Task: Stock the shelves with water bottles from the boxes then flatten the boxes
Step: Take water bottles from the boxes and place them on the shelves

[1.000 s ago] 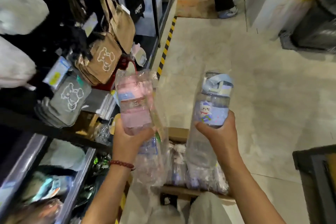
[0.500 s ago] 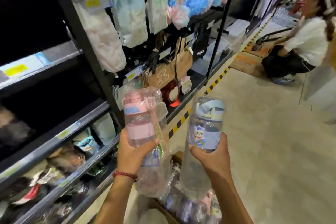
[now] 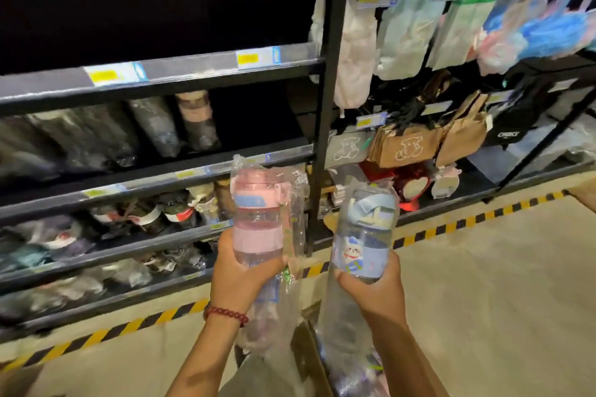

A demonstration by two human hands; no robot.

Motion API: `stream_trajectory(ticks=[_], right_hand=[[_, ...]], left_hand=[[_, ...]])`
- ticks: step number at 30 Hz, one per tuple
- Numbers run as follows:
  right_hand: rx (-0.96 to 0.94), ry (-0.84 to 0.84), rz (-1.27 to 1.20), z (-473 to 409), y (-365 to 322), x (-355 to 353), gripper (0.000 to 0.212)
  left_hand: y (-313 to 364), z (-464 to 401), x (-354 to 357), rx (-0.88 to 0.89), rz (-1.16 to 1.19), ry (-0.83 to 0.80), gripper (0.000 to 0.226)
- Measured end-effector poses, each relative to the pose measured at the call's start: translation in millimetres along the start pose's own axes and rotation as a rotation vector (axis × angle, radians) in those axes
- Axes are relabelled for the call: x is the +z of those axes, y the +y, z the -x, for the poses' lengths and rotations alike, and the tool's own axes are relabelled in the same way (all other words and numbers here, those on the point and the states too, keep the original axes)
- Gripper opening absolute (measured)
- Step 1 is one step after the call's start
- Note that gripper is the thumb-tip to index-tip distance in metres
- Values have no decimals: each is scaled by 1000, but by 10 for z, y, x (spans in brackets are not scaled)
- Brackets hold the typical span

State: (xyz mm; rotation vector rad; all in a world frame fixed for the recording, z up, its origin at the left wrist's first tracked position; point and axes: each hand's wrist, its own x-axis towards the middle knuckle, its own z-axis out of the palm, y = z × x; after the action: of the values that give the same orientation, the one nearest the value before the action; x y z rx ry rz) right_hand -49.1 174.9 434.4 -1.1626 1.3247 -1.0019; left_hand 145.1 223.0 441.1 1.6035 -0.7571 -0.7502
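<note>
Two hands are up in front of the shelves, and each one holds a bottle. The left hand (image 3: 240, 277) has its fingers and thumb curled round the bottom of a pink water bottle (image 3: 258, 219). This bottle stands up straight inside a clear plastic bag (image 3: 290, 203). A red bead bracelet (image 3: 225, 314) sits on the left wrist. The right hand (image 3: 374, 292) grips the bottom of a blue water bottle (image 3: 364, 235) the same way. It has a little bear picture on it, and it is in a clear bag too. The two bottles are near each other but do not touch.

Below the hands, part of a cardboard box (image 3: 309, 351) shows on the floor, with more wrapped bottles (image 3: 354, 374) in it. Behind the bottles are dark shelves (image 3: 154, 77) with yellow price tags (image 3: 248, 58). More wrapped things stand on them, but they are blurry. To the right hang brown bags with bear drawings (image 3: 406, 145). A yellow and black stripe (image 3: 106, 332) runs along the floor.
</note>
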Motion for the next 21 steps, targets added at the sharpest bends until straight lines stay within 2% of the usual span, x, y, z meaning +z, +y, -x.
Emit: stream_trajectory(ticks=[5,10,12,14,21], right_hand=[[25,-136,3,-78,2,375,69],[58,-220,29,-226,-32,678,76],[56,-226,55,-318,-40,817,80],[33,-235,77,-412,-67,956,82],[-4,-214,41,-746,-270,1537,79]], left_hand=[[-4,15,-306,-34,7,131,90],[-33,-135,-461,-66,18,192,77],[-50,-257,-514,-74,30,210,81],[-59,-403,-570,-86,41,216,88],[-140,-1196,-887,-52,12,134,84]])
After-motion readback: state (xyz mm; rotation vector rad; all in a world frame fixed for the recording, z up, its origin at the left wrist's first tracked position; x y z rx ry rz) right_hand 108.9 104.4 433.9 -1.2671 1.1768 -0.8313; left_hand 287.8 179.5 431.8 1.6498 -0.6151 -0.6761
